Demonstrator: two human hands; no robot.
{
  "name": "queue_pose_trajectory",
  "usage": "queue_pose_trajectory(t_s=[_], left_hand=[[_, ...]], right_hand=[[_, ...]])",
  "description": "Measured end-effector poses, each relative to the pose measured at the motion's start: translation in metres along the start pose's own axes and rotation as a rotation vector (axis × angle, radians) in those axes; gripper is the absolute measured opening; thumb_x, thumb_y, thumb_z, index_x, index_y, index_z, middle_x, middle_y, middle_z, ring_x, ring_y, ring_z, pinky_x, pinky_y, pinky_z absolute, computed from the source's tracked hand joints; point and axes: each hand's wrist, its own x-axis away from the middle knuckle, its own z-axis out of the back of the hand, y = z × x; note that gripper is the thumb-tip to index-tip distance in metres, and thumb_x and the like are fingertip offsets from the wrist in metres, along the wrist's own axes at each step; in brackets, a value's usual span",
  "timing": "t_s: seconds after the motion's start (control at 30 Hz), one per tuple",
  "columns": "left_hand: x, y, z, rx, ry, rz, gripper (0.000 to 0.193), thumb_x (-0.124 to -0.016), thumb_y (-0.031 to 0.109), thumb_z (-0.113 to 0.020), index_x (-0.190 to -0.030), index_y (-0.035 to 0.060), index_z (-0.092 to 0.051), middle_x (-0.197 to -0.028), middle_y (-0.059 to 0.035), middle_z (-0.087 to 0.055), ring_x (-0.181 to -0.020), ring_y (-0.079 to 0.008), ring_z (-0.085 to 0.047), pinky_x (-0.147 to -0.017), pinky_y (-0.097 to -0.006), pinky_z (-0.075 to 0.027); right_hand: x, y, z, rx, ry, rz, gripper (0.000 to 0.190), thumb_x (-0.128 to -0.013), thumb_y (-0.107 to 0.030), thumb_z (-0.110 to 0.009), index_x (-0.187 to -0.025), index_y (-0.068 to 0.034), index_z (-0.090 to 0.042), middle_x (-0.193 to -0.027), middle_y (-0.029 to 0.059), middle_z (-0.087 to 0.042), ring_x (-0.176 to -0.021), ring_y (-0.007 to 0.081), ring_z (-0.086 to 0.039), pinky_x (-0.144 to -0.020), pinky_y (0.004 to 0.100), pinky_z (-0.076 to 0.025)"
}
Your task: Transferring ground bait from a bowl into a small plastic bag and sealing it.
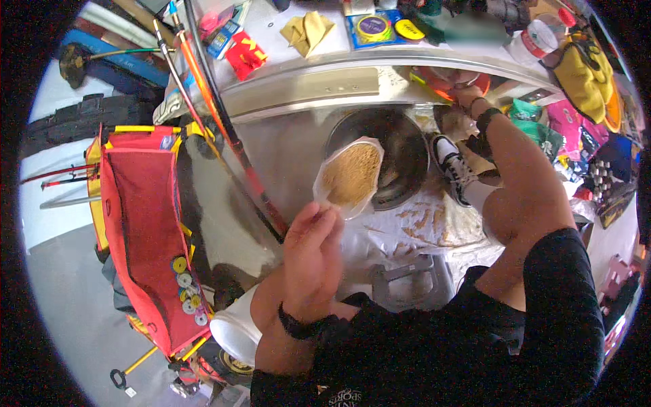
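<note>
My left hand [313,249] grips a translucent plastic cup [319,189] near its lower edge. Tan powder [353,170] fills the cup, and its mouth is tilted towards me. Below and beyond the cup, a dark round basin [407,132] stands on the floor, partly covered by the cup. My right hand [467,95] reaches out to an orange container [480,84] under the front edge of the table. Its fingers are at the container's near rim; what they hold, if anything, is hidden.
Fishing rods [196,81] slant down beside my left hand. A red open bag [147,203] stands at the left. Plastic sheeting [417,229] with tan smears lies by the basin, near my shoe [452,163]. The table [279,38] bears packets, a cloth [307,33] and a bottle [539,38].
</note>
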Motion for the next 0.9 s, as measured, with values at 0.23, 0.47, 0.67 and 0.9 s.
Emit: queue_pose_trajectory(t_s=[0.23, 0.47, 0.67, 0.9], left_hand=[[-0.003, -0.006, -0.010, 0.031, -0.070, 0.008, 0.015, -0.084, -0.007, -0.057, -0.096, 0.0014, -0.060, -0.095, -0.0090, -0.062, -0.093, -0.0194, -0.060, -0.088, -0.0282, -0.050], [0.009, -0.012, -0.003, 0.089, -0.201, 0.016, 0.013, -0.084, -0.004, -0.058, -0.096, 0.0026, -0.062, -0.098, -0.0100, -0.065, -0.093, -0.0191, -0.063, -0.085, -0.0283, -0.052], [0.024, -0.024, -0.006, 0.133, -0.286, 0.065, 0.014, -0.083, -0.004, -0.060, -0.095, 0.0030, -0.061, -0.094, -0.0105, -0.065, -0.087, -0.0185, -0.065, -0.082, -0.0266, -0.054], [0.029, -0.044, -0.012, 0.132, -0.289, 0.091, 0.012, -0.082, -0.005, -0.060, -0.092, 0.0023, -0.061, -0.091, -0.0099, -0.065, -0.086, -0.0180, -0.064, -0.080, -0.0262, -0.055]], right_hand=[[-0.021, 0.040, 0.027, 0.308, 0.042, -0.140, 0.068, -0.068, -0.053, -0.071, -0.106, 0.003, -0.061, -0.101, 0.0150, -0.066, -0.092, 0.0296, -0.065, -0.077, 0.0399, -0.052], [0.138, -0.045, 0.069, -0.187, -0.083, 0.281, 0.038, -0.085, -0.044, -0.058, -0.080, -0.006, -0.060, -0.075, 0.0124, -0.061, -0.064, 0.0222, -0.061, -0.056, 0.0340, -0.049], [0.342, -0.166, 0.106, -0.638, -0.786, -0.161, 0.055, -0.086, -0.061, -0.050, -0.061, -0.012, -0.050, -0.051, -0.0016, -0.047, -0.040, 0.0085, -0.043, -0.036, 0.0228, -0.032], [0.355, -0.149, 0.087, -0.983, -0.752, -0.336, 0.043, -0.087, -0.048, -0.053, -0.065, -0.011, -0.051, -0.056, -0.0008, -0.048, -0.043, 0.0098, -0.041, -0.036, 0.0229, -0.028]])
